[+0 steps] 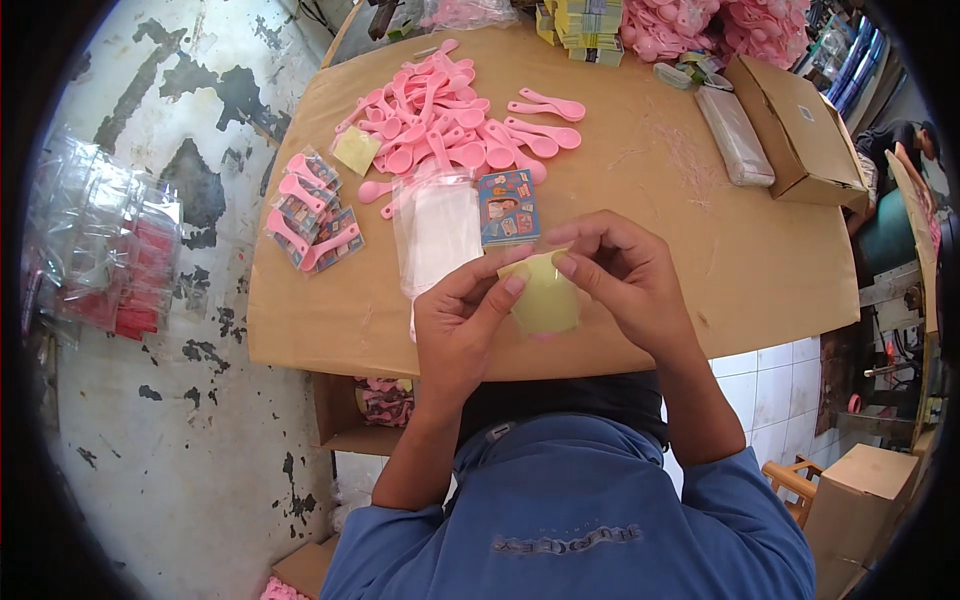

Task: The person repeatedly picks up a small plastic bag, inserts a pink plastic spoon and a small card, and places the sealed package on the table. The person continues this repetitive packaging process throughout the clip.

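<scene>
Over the near edge of the table, a small clear plastic bag with a pale yellow card in it point(547, 300) is held up by its top edge. My left hand point(458, 318) pinches its upper left corner between thumb and finger, and my right hand point(628, 285) pinches the upper right. Just beyond my hands lie a stack of clear plastic bags point(440, 232) and a stack of blue printed cards point(508, 204). Farther off is a heap of pink spoons point(435, 112), with a yellow card point(356, 150) at its left side. Several bagged cards with spoons point(318, 212) overlap at the left.
A cardboard box point(795, 135) and a white plastic-wrapped pack point(734, 138) stand at the right. Yellow card stacks point(588, 30) and pink bundles point(672, 28) line the far edge. Under the table, an open box point(375, 437) holds packets. Another person point(900, 140) is at far right.
</scene>
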Action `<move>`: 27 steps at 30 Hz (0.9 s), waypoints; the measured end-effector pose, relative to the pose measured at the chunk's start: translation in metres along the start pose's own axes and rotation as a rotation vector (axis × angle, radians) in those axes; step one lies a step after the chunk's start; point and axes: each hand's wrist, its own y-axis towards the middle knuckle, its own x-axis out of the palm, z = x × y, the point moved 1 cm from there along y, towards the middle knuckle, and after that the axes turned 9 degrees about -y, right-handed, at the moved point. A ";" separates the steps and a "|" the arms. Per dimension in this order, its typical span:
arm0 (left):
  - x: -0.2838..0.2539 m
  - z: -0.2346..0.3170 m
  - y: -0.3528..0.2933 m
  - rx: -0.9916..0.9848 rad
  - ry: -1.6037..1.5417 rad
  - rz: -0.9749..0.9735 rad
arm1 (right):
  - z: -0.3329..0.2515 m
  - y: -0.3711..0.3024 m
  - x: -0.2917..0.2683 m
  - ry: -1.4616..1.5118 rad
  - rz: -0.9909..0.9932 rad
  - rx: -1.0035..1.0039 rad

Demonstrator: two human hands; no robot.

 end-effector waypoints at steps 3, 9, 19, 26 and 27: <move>0.001 0.001 -0.001 0.027 -0.014 0.003 | -0.010 0.000 0.003 0.139 -0.019 0.056; -0.013 -0.003 -0.003 0.116 -0.003 -0.069 | -0.005 0.000 -0.011 0.082 -0.154 -0.095; -0.007 0.005 -0.007 0.039 -0.032 -0.036 | -0.014 -0.004 0.003 -0.083 -0.162 -0.101; -0.021 0.007 -0.016 -0.047 0.051 -0.212 | -0.028 -0.003 0.017 -0.007 -0.061 -0.128; -0.024 0.006 -0.017 0.002 0.180 -0.257 | -0.029 -0.002 0.018 0.010 -0.066 -0.162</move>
